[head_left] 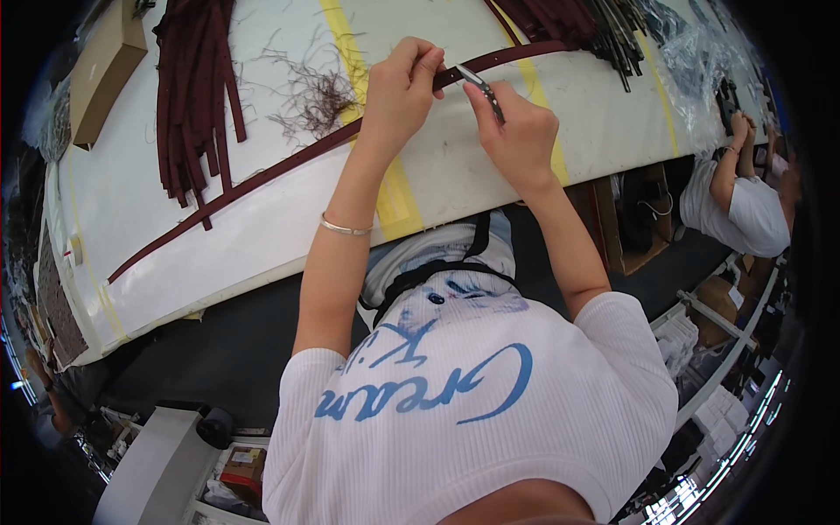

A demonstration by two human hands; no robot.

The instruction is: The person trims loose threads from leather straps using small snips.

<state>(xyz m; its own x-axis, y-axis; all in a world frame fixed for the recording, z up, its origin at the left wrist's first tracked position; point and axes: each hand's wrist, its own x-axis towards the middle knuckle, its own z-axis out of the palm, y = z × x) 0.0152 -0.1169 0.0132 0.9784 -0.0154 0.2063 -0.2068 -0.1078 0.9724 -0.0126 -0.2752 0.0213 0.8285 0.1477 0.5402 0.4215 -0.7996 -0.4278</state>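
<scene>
A long, narrow maroon strip (289, 166) lies in a shallow curve across the white table, reaching from the left side to the upper right. My left hand (404, 94) is closed on this strip, pinching it near the upper middle. Just to its right, my right hand (520, 136) grips a small pair of thread snips (479, 86) with a dark handle. The pale blade tips are at the strip, close to my left fingers. Whether they touch it I cannot tell. Loose dark red threads (325, 103) lie in a tangle left of my left hand.
A bundle of maroon strips (188, 87) lies at the far left, near a cardboard box (109, 66). More maroon strips (547, 19) and dark strips (619, 44) sit at the far right beside clear plastic wrapping (700, 74). Another person (744, 210) stands at right.
</scene>
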